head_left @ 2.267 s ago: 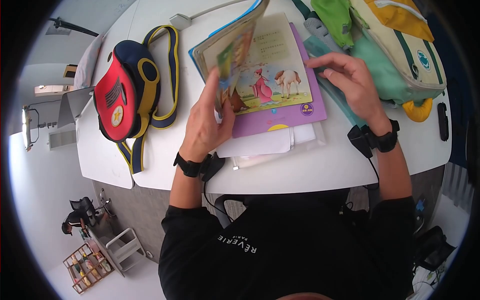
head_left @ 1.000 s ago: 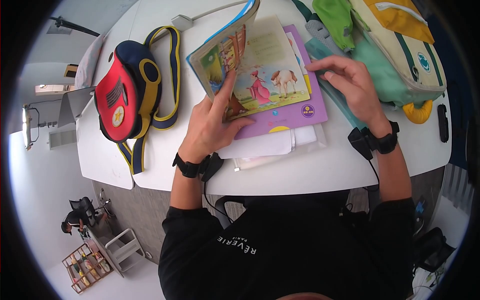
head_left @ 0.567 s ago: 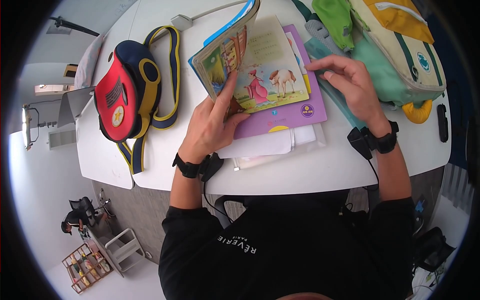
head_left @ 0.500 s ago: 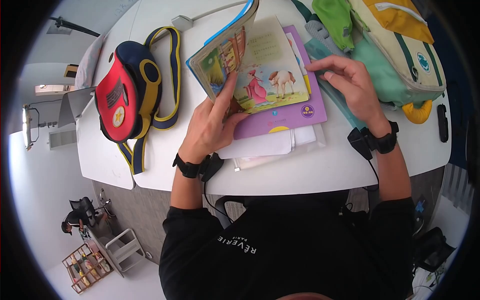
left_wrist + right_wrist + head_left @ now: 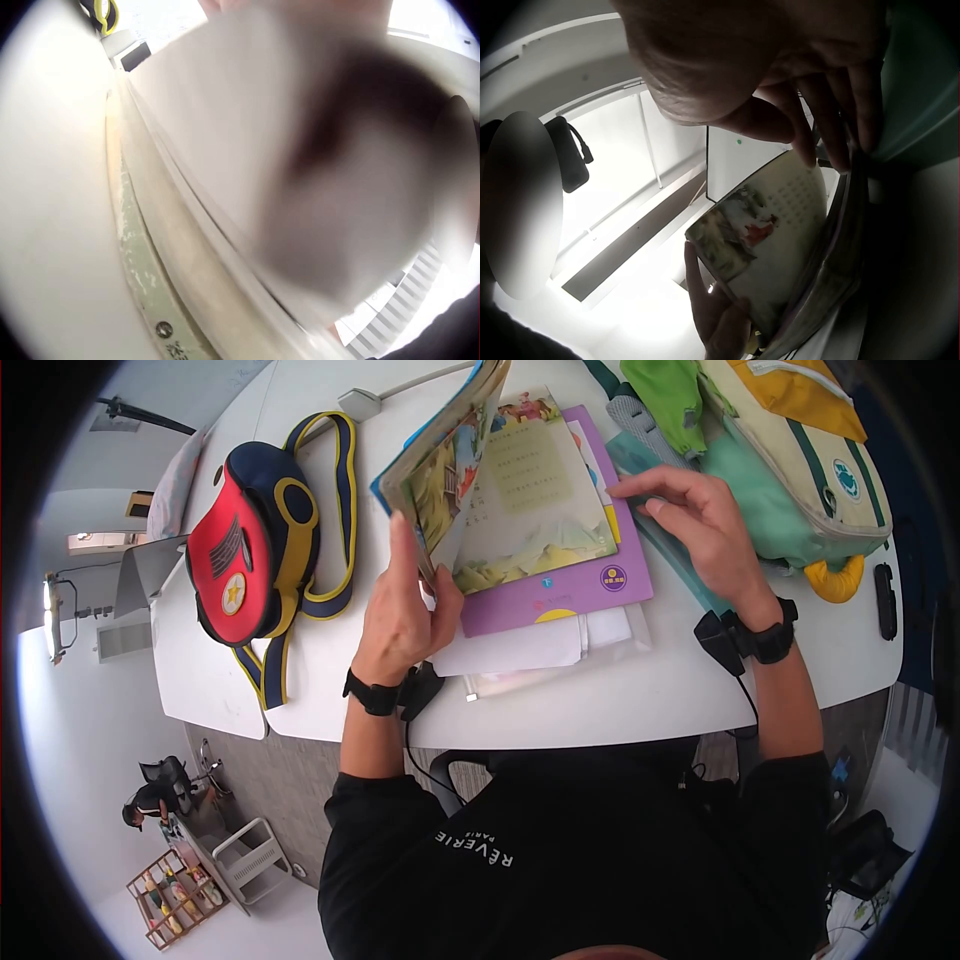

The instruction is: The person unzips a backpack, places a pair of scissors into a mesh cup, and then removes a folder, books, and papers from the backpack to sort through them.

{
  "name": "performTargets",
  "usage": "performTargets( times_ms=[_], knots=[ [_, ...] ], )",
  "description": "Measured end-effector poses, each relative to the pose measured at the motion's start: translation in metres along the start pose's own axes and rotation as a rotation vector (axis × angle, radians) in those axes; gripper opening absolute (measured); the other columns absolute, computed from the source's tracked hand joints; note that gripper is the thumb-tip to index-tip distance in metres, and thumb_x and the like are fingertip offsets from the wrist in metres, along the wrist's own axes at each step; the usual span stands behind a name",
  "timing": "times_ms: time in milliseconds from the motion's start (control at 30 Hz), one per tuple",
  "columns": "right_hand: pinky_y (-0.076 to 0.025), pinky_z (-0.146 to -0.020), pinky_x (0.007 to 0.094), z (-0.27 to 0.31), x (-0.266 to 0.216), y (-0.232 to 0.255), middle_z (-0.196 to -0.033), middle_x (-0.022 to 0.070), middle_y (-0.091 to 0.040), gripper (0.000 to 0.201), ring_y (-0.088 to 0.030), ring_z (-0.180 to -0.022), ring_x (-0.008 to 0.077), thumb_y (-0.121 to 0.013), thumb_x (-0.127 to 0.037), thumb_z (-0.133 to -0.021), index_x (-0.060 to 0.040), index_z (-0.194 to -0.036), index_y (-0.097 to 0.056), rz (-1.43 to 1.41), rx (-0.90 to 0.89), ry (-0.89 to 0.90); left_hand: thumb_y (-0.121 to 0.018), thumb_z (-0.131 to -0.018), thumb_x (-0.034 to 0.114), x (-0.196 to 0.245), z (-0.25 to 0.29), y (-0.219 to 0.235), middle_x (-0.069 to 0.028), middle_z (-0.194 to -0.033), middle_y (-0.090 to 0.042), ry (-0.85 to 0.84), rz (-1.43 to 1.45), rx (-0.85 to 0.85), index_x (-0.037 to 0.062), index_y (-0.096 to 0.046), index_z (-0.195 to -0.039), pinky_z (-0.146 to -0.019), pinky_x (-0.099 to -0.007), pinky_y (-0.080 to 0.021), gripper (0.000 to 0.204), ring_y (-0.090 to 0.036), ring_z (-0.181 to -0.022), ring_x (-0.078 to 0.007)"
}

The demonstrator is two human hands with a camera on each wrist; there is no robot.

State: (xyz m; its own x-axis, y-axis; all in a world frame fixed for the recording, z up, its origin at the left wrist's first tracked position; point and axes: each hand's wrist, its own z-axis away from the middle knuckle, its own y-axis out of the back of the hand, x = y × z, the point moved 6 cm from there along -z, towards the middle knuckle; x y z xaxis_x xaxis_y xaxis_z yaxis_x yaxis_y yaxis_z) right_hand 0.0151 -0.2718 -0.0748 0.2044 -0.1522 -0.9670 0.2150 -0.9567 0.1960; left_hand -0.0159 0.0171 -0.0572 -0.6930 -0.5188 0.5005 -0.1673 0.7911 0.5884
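My left hand (image 5: 395,615) grips the raised left part of an open picture book (image 5: 535,545) by its lower edge, forefinger behind and thumb in front. That part stands tilted up. The right-hand page, a text panel over a green and yellow drawing, lies flat on a purple book (image 5: 560,596). My right hand (image 5: 700,525) is at the stack's right side with loosely bent fingers, fingertips right at its edge. In the right wrist view, the fingers (image 5: 829,124) hang over the edge of the book stack. Blurred pages fill much of the left wrist view.
White papers (image 5: 515,648) in a clear zip bag lie under the purple book. A teal case (image 5: 690,565) lies beneath my right hand. A red and navy bag (image 5: 235,560) is on the left, a cream and green backpack (image 5: 790,480) on the right, beside a black object (image 5: 886,603).
The page with the pink-robed figure and white horse has been turned; a different page with a text panel shows. My left thumb has moved up against the raised pages. The right hand stays put.
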Motion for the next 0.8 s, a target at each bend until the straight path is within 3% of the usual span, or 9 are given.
performTargets(
  times_ms=[67,200,300,433,500,800],
  knots=[
    [-0.046,-0.079,0.0257,-0.001,-0.001,0.0,-0.098,0.0089,-0.072,0.027,-0.061,-0.09,0.0118,-0.05,-0.005,-0.09,0.0035,-0.107,-0.069,0.001,0.0,0.01,-0.059,-0.07,-0.011,0.01,-0.008,-0.003,-0.027,-0.114,-0.061,-0.081,-0.22,-0.223,0.0008,-0.047,-0.142,-0.06,-0.0409,-0.053,0.074,-0.065,-0.074,-0.0374],
    [-0.046,-0.078,0.0254,-0.002,0.0,0.002,-0.097,0.0084,-0.072,0.026,-0.061,-0.09,0.0113,-0.051,-0.005,-0.09,0.0034,-0.107,-0.069,0.027,-0.007,-0.016,-0.056,-0.072,-0.009,0.016,-0.015,-0.008,-0.0232,-0.12,-0.06,-0.115,-0.211,-0.341,0.0057,-0.05,-0.142,-0.066,-0.0427,-0.054,0.071,-0.065,-0.082,-0.0377],
    [-0.045,-0.077,0.0251,-0.001,0.001,0.0,-0.097,0.0078,-0.072,0.026,-0.06,-0.089,0.0108,-0.051,-0.005,-0.09,0.003,-0.107,-0.069,0.003,0.004,-0.017,-0.066,-0.075,-0.002,0.012,-0.012,-0.017,-0.0224,-0.121,-0.059,-0.018,-0.179,-0.379,0.0062,-0.049,-0.143,-0.068,-0.0433,-0.055,0.07,-0.065,-0.084,-0.0382],
    [-0.045,-0.078,0.0249,-0.002,0.001,0.001,-0.098,0.0074,-0.072,0.026,-0.059,-0.088,0.0105,-0.051,-0.005,-0.09,0.0027,-0.107,-0.069,0.014,-0.008,-0.023,-0.079,-0.075,0.009,0.019,-0.016,-0.016,-0.0222,-0.122,-0.059,-0.024,-0.211,-0.356,0.006,-0.048,-0.144,-0.066,-0.0418,-0.055,0.076,-0.065,-0.082,-0.0369],
    [-0.045,-0.078,0.025,-0.002,0.001,0.001,-0.098,0.0075,-0.071,0.026,-0.059,-0.088,0.0105,-0.051,-0.005,-0.09,0.0027,-0.107,-0.069,0.007,-0.006,-0.019,-0.087,-0.07,0.012,0.015,-0.016,-0.015,-0.0273,-0.127,-0.059,0.072,-0.18,-0.359,0.0014,-0.049,-0.142,-0.089,-0.0433,-0.054,0.083,-0.062,-0.111,-0.0428],
    [-0.047,-0.083,0.0258,-0.001,0.0,0.0,-0.101,0.0088,-0.071,0.026,-0.061,-0.093,0.0118,-0.051,-0.004,-0.09,0.0033,-0.107,-0.068,-0.002,-0.011,-0.003,-0.083,-0.071,0.002,0.012,-0.012,-0.012,-0.0273,-0.128,-0.059,0.03,-0.193,-0.361,-0.0009,-0.049,-0.142,-0.088,-0.0411,-0.054,0.078,-0.063,-0.111,-0.0417]
  ],
)
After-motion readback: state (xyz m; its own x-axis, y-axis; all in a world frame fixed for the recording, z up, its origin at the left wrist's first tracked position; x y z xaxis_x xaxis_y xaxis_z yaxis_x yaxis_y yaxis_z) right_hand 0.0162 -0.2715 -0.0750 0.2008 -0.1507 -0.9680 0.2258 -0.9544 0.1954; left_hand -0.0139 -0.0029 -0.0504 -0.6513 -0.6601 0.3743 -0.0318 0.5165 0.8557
